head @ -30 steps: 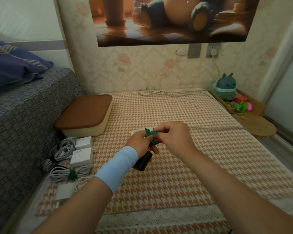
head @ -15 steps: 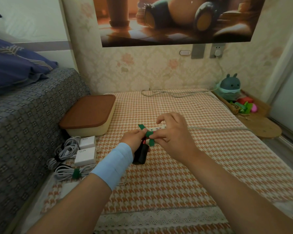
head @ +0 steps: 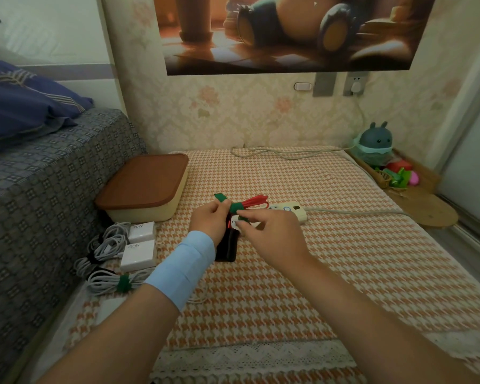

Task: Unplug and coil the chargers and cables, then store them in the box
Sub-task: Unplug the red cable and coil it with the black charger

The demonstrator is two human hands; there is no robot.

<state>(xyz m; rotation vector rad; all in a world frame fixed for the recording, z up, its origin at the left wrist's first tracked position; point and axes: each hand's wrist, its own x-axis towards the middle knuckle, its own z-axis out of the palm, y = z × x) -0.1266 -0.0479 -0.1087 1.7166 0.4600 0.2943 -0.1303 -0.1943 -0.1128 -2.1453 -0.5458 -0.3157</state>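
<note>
Left hand [head: 209, 220] and right hand [head: 272, 239] hold the red cable [head: 252, 202], loops rightward.

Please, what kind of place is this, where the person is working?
Most likely a bedroom in a home. A bed with a grey patterned cover and a blue pillow stands at the left, the wall has flowered wallpaper, and a toy figure sits in the corner.

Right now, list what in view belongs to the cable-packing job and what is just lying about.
Job in hand:
red cable, gripped by the left hand
green strap, pinched by the right hand
black charger
white chargers
tied white cables
lidded box
power strip

Lying about:
plush toy
blue pillow
poster
</note>
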